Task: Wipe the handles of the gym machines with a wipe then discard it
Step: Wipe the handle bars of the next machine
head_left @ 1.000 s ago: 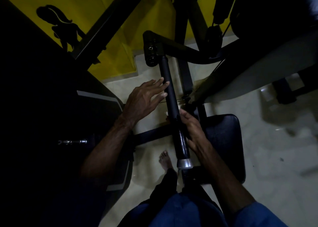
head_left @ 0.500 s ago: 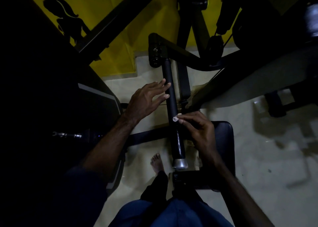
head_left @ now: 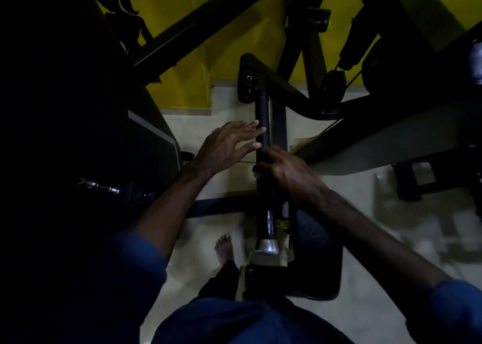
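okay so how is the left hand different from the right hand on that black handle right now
The left hand has its fingers straight and spread, only the fingertips touching the side of the black handle; the right hand has its fingers curled over the handle. The left hand sits farther up the handle, the right hand nearer its silver end cap. A pale bit, probably the wipe, peeks out under the right hand; the left hand holds nothing. Both touch the same handle.

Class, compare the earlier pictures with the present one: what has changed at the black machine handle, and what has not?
The right hand slid up the black handle toward the left hand's fingertips and now curls round it; the white scrap seen at its fingertips half a second ago hardly shows now. The left hand stayed open, fingertips touching the handle. The handle's silver end cap is unchanged.
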The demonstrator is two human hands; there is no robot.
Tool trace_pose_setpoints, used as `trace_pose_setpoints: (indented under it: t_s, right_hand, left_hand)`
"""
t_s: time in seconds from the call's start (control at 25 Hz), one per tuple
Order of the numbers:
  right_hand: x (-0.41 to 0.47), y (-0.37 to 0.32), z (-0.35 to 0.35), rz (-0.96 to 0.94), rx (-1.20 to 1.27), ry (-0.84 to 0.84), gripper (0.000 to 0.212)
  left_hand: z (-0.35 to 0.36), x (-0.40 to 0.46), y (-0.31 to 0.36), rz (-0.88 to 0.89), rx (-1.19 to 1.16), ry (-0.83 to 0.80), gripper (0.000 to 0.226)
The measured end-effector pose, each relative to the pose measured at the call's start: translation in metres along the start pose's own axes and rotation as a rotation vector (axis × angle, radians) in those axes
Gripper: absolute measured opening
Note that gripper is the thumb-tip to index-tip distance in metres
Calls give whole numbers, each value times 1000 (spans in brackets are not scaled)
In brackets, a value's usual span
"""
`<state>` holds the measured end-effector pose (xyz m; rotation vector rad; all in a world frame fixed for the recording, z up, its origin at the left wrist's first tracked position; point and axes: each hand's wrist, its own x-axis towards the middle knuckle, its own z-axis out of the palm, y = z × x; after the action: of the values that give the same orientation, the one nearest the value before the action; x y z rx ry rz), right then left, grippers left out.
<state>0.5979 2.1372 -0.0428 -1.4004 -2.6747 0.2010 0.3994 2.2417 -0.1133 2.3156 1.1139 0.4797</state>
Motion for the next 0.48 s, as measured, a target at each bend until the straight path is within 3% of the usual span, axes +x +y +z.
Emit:
trace_pose_setpoints:
  t_s: [0.16, 0.28, 0.36, 0.48]
  right_hand:
    - [24, 5, 5, -14, -147, -86, 21]
    - [16, -2, 4, -208, -169, -124, 18]
    - [25, 1, 0, -264, -246, -157, 14]
    - [48, 12, -3, -181, -340, -149, 6]
  left_hand:
    - [-1, 6, -6, 6, 40, 70, 53]
    - [-14, 23, -10, 39, 135, 118, 62]
    - [-23, 43, -13, 46, 229, 73, 67]
    - [-33, 72, -13, 54, 314, -14, 70]
